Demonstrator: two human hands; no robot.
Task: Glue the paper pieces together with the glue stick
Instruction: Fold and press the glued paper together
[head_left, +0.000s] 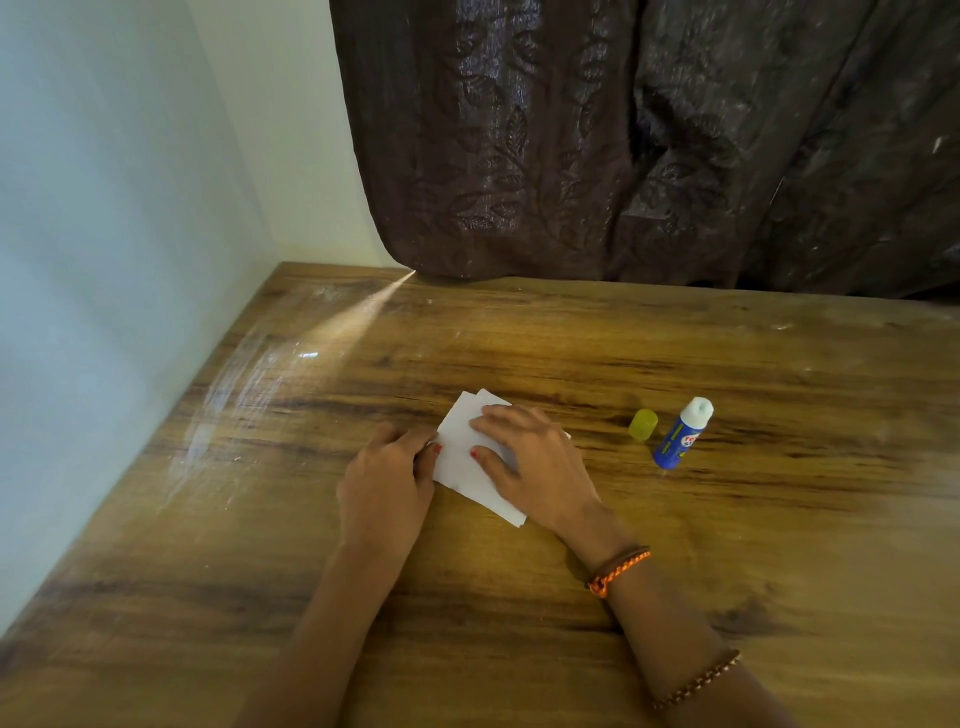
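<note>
the right hand (530, 462) lay flat and open on the stacked papers (462, 462) at table (727, 545) centre, likely pressing the bond, the left hand (387, 483) steadying their nine o'clock edge, the uncapped glue (681, 434) parked at three o'clock beside its cap (643, 424)

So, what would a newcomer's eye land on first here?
Both hands pressing the white paper pieces flat mid-table: the right hand on top, the left hand at their left edge. To their right stands the uncapped blue glue stick, its yellow cap beside it.
</note>
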